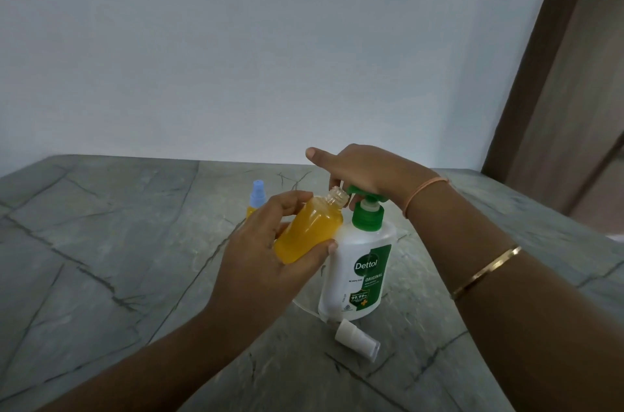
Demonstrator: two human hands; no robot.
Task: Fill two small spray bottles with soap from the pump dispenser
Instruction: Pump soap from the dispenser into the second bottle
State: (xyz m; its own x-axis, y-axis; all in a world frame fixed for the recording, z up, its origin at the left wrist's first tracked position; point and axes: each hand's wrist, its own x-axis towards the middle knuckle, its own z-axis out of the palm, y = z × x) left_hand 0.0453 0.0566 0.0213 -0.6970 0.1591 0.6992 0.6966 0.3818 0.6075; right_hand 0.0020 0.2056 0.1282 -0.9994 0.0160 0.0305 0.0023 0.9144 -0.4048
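The fingers (287,202) of the left hand (266,252) are curled round a small bottle (307,232), thumb on the near side and the other fingers wrapped over the far side, so it is gripped about its middle and held off the counter (101,242). The bottle's long axis is tilted: its base sits low in the palm and its open, capless neck (339,195) points up and to the right, away from these fingers and toward the other hand. Yellow soap shows up to its shoulder, so I judge it nearly full. Just right of the neck, touching or almost touching it, is the green spout of the pump head (356,192). The right hand (364,171) lies on top of that pump head with fingers (332,182) bent down round the spout and the thumb under it, while the forefinger sticks out straight to the left above the bottle's mouth. The coming press turns on this one point: the spout tip must sit over the open mouth, and from here I cannot tell whether it is squarely above it or a little beside it. Below the right fingers stands the white pump dispenser (361,269), upright, the bottle's side leaning against its shoulder. Beyond the left fingers stands a second bottle (257,197) with a blue spray top, mostly hidden. Nearer than both hands, by the dispenser's foot, a white spray cap (358,340) lies on its side
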